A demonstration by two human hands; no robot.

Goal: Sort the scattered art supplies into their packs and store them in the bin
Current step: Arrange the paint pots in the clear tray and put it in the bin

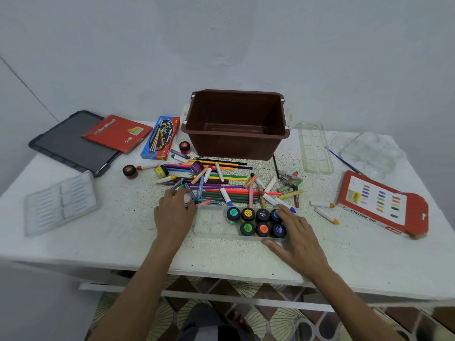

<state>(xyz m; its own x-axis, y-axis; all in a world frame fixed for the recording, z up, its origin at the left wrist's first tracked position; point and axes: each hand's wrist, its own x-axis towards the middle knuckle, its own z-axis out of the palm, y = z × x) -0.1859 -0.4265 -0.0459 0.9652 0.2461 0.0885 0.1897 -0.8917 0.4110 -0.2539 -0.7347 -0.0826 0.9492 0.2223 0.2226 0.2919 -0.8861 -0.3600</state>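
Observation:
A clear plastic tray (213, 223) lies near the table's front edge and holds several small paint jars (247, 228) with coloured lids. My right hand (299, 236) rests on the tray's right end, its fingertips on a blue-lidded jar (276, 214). My left hand (173, 212) grips a white-lidded jar (187, 199) just left of the tray. Behind the tray lies a heap of coloured pencils, markers and pastels (221, 185). The empty brown bin (236, 124) stands at the back centre.
A blue watercolour box (160, 137), a red box (118, 132) on a dark lid (64, 146), loose paint jars (130, 171) and an empty clear insert (60, 203) lie left. Clear trays (315, 150), a brush (342, 161) and an oil pastels box (381, 203) lie right.

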